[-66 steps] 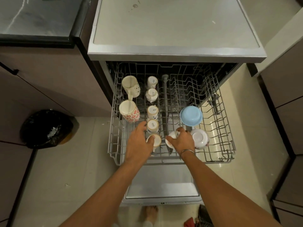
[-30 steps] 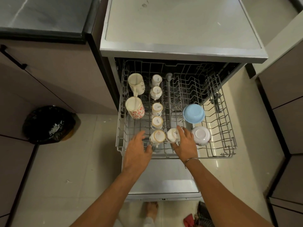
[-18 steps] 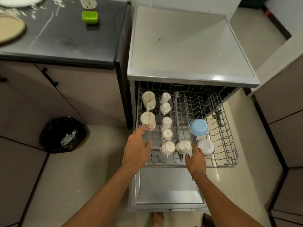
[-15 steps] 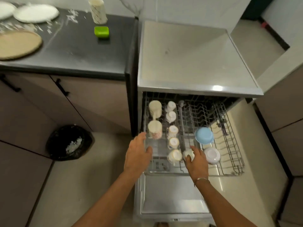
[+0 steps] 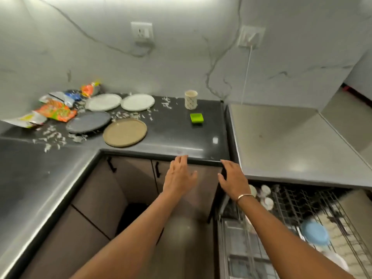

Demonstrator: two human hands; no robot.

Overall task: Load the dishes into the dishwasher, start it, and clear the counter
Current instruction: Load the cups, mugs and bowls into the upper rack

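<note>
The loading is looking roughly half done, as I am judging it. The rack [image 5: 302, 204] is standing pulled out of the dishwasher [image 5: 281, 141] at lower right. It is already carrying several small cups [image 5: 266, 198] along its left side and a blue bowl [image 5: 315, 232] nearer the front; the rest of it is blurring out. With the rack out like this, the machine is not running yet.

Everything left is sitting on the counter [image 5: 173, 135]. Two white plates [image 5: 103, 102] are lying side by side near the wall, with a grey plate [image 5: 88, 121] and a tan plate [image 5: 124, 132] just in front of them. A tall cup [image 5: 191, 99] is standing upright further right, and a green block [image 5: 196, 117] is lying near it. Wrappers [image 5: 54, 110] are piling up at the far left, and pale scraps [image 5: 54, 135] are lying scattered among the plates.

Both hands are holding nothing and pointing toward the counter's front edge. The left hand [image 5: 179, 176] is showing straight, slightly spread fingers with tips at the edge; I cannot tell whether they are touching it. The right hand [image 5: 233, 178], with a bracelet [image 5: 244, 196] on its wrist, is showing relaxed, spread fingers near the corner where counter and dishwasher are meeting.

So the plates and cup are still waiting to go in. After them come sliding the rack home, shutting the door, starting the wash, and clearing the wrappers and scraps
</note>
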